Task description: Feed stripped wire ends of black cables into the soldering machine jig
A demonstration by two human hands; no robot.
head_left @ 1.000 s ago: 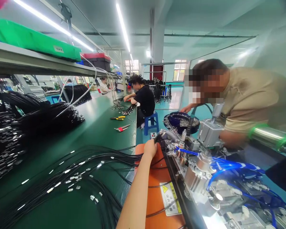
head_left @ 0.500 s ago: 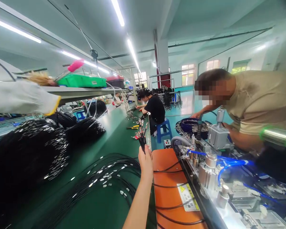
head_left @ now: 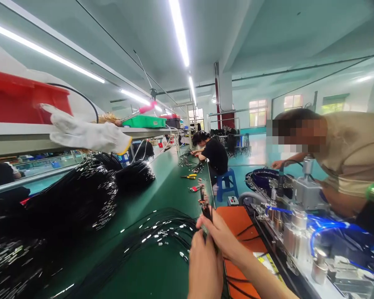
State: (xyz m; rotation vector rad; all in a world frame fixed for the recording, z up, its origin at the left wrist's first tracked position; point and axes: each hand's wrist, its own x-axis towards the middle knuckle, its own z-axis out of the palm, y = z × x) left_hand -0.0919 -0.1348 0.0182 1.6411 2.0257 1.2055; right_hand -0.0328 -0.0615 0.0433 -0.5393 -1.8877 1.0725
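Both my hands meet low in the middle of the view, around a thin bundle of black cables [head_left: 205, 206] whose terminal ends stick upward. My left hand [head_left: 205, 265] is closed around the lower part of the bundle, with its back toward me. From the right, my right hand [head_left: 220, 233] has its fingers wrapped over the bundle just above the left hand. More black cables with metal ends [head_left: 156, 232] fan out over the green bench [head_left: 162, 182] to the left of my hands.
An orange mat [head_left: 237, 220] and a machine with blue tubes [head_left: 302, 216] stand on the right, where a person in a beige shirt [head_left: 355, 153] leans over it. Large black cable heaps [head_left: 81, 195] lie on the left. A white glove [head_left: 87, 135] hangs off a shelf. Another worker [head_left: 216, 155] sits farther along.
My view has risen and swung left. My left hand lifted the cable bundle upright from the machine side, and my right hand came in and closed on it.
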